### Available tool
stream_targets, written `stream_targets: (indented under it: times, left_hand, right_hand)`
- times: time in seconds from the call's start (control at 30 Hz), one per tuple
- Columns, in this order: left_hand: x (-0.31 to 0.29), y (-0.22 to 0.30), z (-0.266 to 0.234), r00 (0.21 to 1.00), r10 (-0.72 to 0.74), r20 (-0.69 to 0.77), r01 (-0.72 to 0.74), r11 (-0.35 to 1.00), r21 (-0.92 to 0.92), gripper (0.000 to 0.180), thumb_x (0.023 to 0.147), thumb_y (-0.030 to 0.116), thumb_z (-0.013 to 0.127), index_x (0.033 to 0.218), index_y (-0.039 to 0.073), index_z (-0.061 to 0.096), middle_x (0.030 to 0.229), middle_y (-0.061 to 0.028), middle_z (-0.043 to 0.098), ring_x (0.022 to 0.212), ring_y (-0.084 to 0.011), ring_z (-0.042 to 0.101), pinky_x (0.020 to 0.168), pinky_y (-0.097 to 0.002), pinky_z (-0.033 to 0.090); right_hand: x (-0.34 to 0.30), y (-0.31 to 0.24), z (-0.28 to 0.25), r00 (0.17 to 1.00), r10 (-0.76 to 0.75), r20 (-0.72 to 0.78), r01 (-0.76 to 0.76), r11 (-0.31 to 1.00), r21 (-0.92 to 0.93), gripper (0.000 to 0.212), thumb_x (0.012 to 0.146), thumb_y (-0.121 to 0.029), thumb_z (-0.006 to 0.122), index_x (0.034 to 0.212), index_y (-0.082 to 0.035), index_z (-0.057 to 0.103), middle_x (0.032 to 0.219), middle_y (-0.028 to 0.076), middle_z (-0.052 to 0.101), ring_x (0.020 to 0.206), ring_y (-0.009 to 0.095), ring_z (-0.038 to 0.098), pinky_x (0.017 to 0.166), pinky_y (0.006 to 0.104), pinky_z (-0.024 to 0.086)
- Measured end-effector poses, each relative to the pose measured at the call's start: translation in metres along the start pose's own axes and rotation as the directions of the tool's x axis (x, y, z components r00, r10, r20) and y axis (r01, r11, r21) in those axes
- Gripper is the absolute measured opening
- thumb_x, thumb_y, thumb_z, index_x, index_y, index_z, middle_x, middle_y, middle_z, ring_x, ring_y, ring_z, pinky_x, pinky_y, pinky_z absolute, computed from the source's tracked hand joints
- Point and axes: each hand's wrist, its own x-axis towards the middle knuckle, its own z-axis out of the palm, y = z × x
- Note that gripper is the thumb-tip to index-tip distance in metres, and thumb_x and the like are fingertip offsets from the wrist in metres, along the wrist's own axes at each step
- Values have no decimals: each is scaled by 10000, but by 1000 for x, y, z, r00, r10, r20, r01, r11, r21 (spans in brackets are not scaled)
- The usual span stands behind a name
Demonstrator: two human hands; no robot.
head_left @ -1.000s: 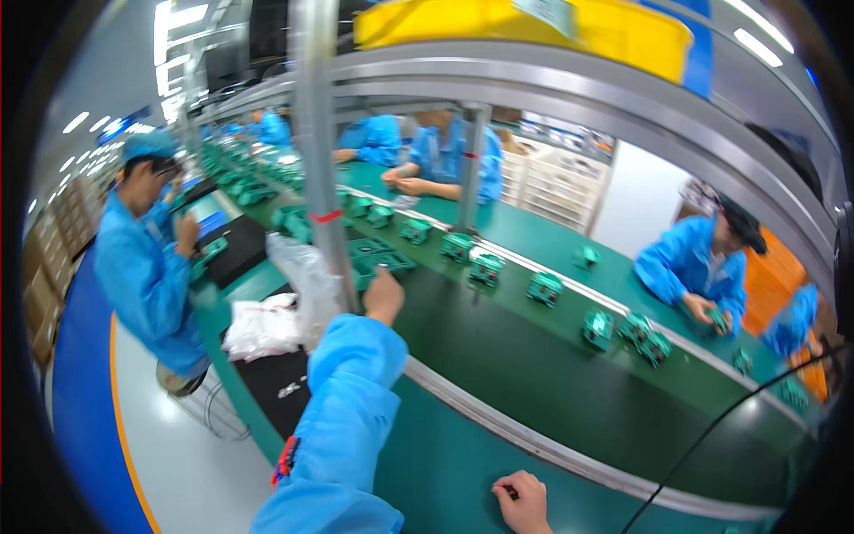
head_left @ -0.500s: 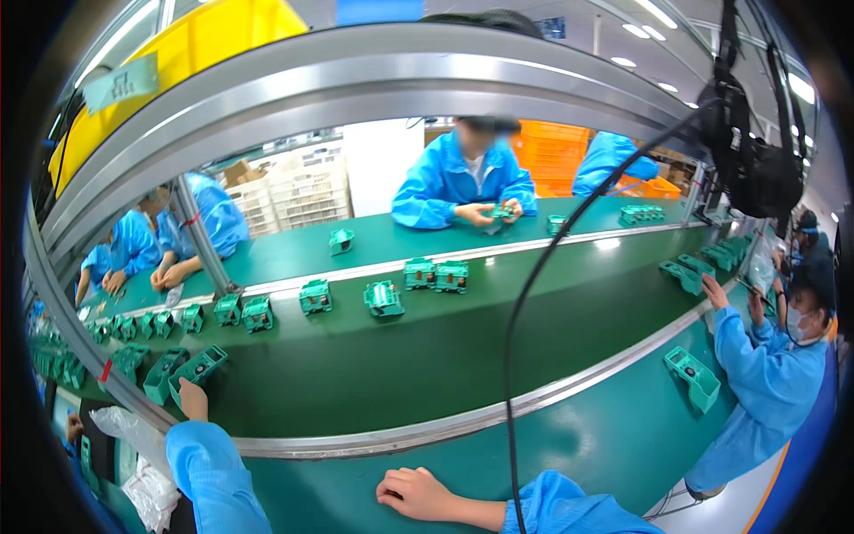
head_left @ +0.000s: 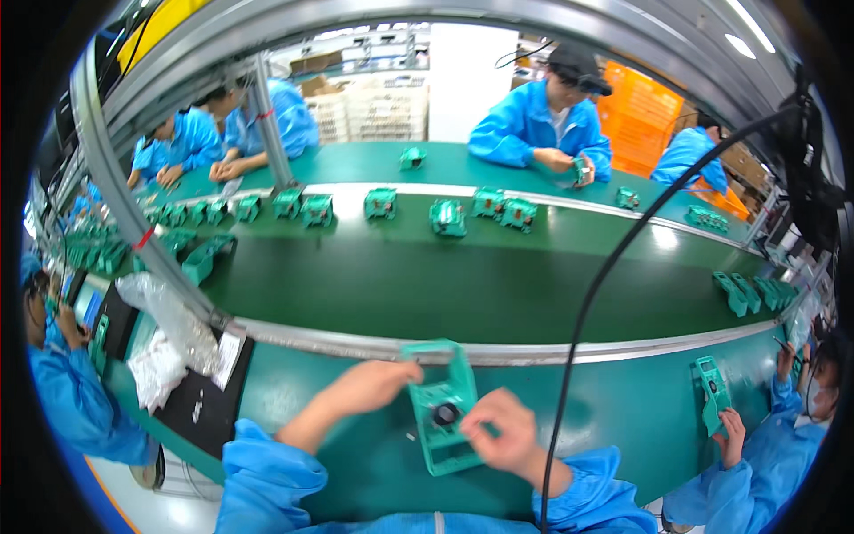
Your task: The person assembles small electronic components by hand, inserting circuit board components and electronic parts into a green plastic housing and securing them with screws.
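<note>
In front of me, tilted above the near green tabletop point(head_left: 320, 485), is an open green plastic housing point(head_left: 434, 392) with a black round part point(head_left: 445, 414) inside. My left hand point(head_left: 372, 384) is closed on its upper left corner, fingers slightly blurred. My right hand point(head_left: 505, 432) is at the housing's right edge near the black part, thumb and fingers pinched together on the rim. The fingertips partly hide that edge.
Beyond a metal rail point(head_left: 498, 354), a dark green belt point(head_left: 427, 285) carries several green units point(head_left: 447, 217) and, left, green housings point(head_left: 207, 258). A black cable point(head_left: 592, 303) hangs at right. Plastic bags point(head_left: 173, 320) lie left. A co-worker's hand point(head_left: 731, 434) holds another housing point(head_left: 712, 392).
My left hand has brought a green housing from the belt's left side to in front of me. My right hand has risen from the tabletop to it. The view has shifted.
</note>
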Motion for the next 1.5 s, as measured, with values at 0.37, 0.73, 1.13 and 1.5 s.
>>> stream_targets:
  times: [0.37, 0.73, 1.13, 1.5]
  left_hand:
    - [-5, 91, 44, 987, -146, 73, 162, 823, -545, 199, 858, 134, 408, 1046, 91, 456, 727, -132, 562, 659, -289, 564, 571, -338, 430]
    - [-26, 88, 62, 963, -258, 74, 205, 530, -823, 118, 885, 133, 378, 822, 52, 436, 623, 21, 389, 542, -48, 354, 482, -199, 334]
    - [-53, 109, 98, 963, 226, -149, -253, 949, -191, 274, 709, 78, 488, 983, 81, 495, 677, -50, 526, 543, -190, 520, 462, -292, 424]
    - [-55, 98, 131, 923, 382, 42, -353, 886, -299, 225, 735, 71, 493, 960, 82, 494, 690, -34, 513, 626, -182, 541, 512, -296, 437]
  right_hand:
    - [-32, -2, -13, 956, 270, -113, -275, 961, -31, 117, 626, -24, 672, 720, -53, 609, 770, 54, 467, 663, 163, 467, 540, 240, 386]
    - [-22, -5, -4, 967, 242, 78, -236, 968, -81, 147, 622, -48, 677, 721, -58, 568, 753, 61, 497, 652, 191, 488, 560, 270, 394]
    - [11, 0, -29, 857, 324, 401, -53, 829, -556, 74, 673, -130, 618, 707, -107, 556, 1079, 38, 458, 1089, 321, 325, 853, 510, 274]
    - [7, 13, -15, 617, 548, 565, 23, 704, -709, 97, 674, -185, 636, 648, -113, 578, 1231, 67, 315, 1202, 366, 164, 851, 692, 144]
